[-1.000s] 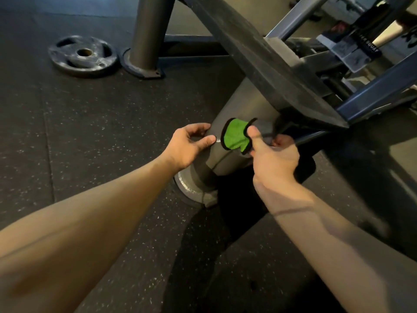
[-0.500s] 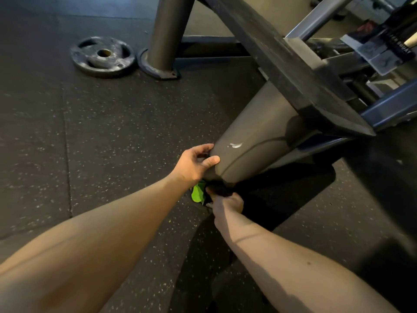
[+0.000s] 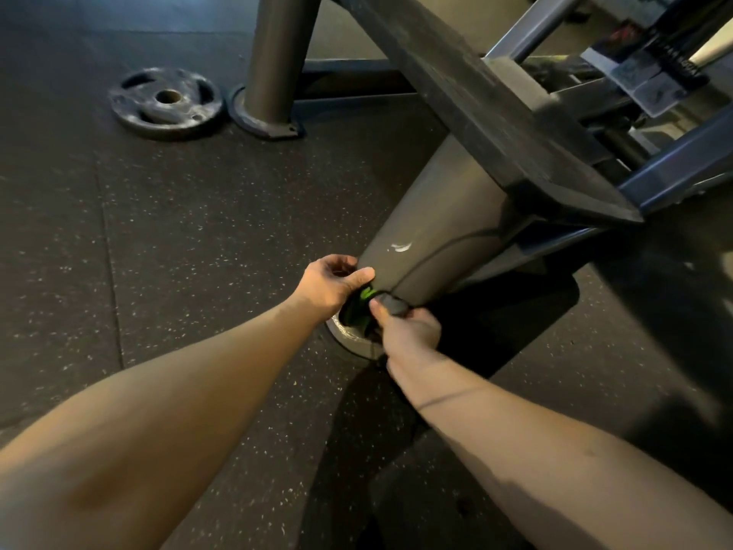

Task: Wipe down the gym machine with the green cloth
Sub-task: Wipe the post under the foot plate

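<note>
- Two bare forearms reach in from the bottom edge; thin dark band on the right wrist.
- Floor [image 3: 190, 240]: dark rubber matting with pale flecks, tile seams showing. Dim gym lighting.
- Right hand [image 3: 410, 331] low at the foot of the machine leg, thumb and fingers [image 3: 377, 311] clenched, pinching a dark fold of the green cloth [image 3: 367, 293].
- Left hand [image 3: 329, 285] just beside it, fingers curled, thumb lying against the leg just above the cloth; cannot tell if it grasps the cloth.
- Cloth: bunched between the two hands against the bottom of the leg, mostly hidden, only a small bright green patch with dark edging shows.
- Gym machine leg [image 3: 432, 240]: thick grey tilted tube with a white scuff [image 3: 401, 246], standing on a round metal base flange [image 3: 349, 341].
- Black slanted beam [image 3: 476, 105] crosses over the leg; blue frame bar [image 3: 674, 168] at right.
- Far left: worn weight plate [image 3: 166, 103] flat on the floor, just beside a second grey post [image 3: 277, 53].
</note>
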